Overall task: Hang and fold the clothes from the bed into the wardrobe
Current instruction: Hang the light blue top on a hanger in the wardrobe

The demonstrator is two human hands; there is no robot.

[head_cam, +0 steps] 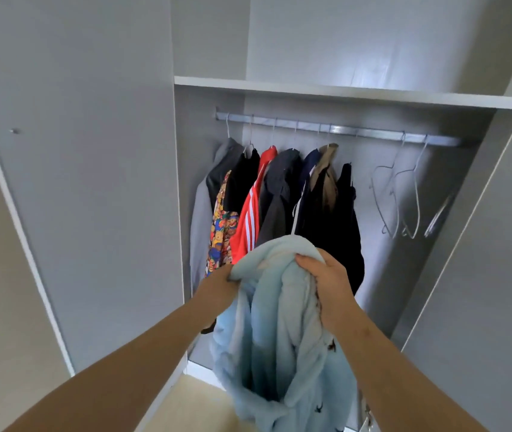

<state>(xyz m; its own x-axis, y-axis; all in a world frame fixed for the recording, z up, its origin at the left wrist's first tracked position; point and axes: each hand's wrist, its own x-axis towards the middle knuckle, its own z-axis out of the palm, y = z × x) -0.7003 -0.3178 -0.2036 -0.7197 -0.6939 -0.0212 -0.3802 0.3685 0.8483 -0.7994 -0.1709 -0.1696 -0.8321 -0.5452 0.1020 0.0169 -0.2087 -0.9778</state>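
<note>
Nearest to us, both our hands hold a pale blue fleece (279,338), bunched up well below the rail (342,130) and in front of the open wardrobe. Our right hand (329,285) curls its fingers tight over the top fold and clamps a thick wad of the pile. Our left hand (217,288) is pushed into the cloth from the other side with its fingertips buried, so only the gathered fabric tells us it grips. The rest of the fleece hangs loose between our forearms, with a few small dark marks on it, down toward the floor (192,400)

Further in, a packed row of clothes hangs under the left half of the rail: a grey top (200,213) at the end, then a cartoon print (222,232), black, a red jacket (248,219) with white stripes, dark grey, navy, tan and black again. Under the right part of the rail hang bare wire hangers (404,198), two plainly hooked on and something blurred beyond them. A shelf (342,92) runs just above the rail, and a door (92,182) stands open to the left of it
</note>
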